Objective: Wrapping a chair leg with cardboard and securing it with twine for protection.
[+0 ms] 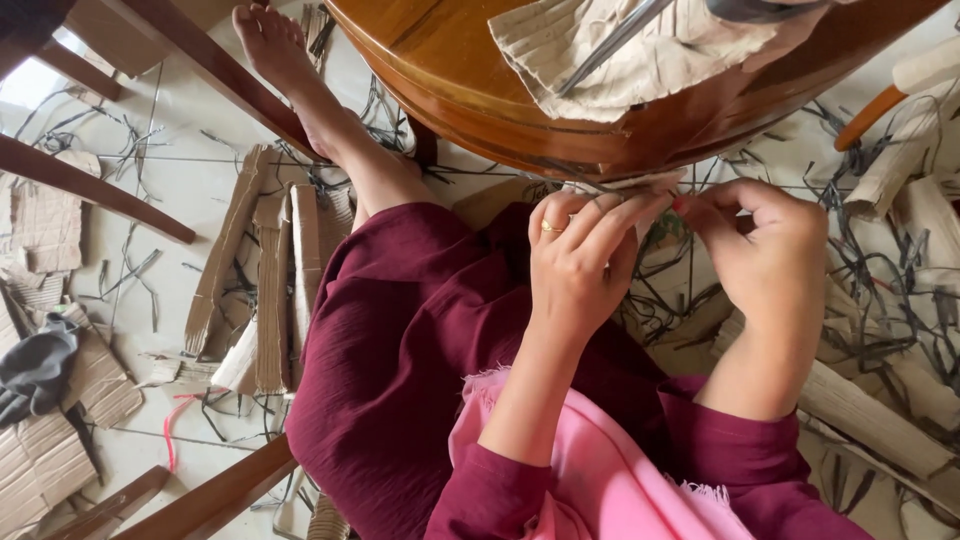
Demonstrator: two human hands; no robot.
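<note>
My left hand (pixel 577 262) and my right hand (pixel 765 245) meet just below the edge of a round wooden table (pixel 430 70). Both pinch a small piece of corrugated cardboard (pixel 640 186) between fingertips; the piece is mostly hidden by the fingers. A ring sits on a left finger. On the table top lies a larger sheet of corrugated cardboard (pixel 610 60) with a thin metal tool (pixel 612 42) across it. My lap is covered in maroon cloth with a pink cloth (pixel 600 480) over it.
Cardboard strips (pixel 270 290) and thin dark trimmings (pixel 880 280) litter the tiled floor. Wooden chair legs (pixel 90 190) cross at left. A grey cloth (pixel 35 370) lies at far left. My bare foot (pixel 275 45) rests near the table base.
</note>
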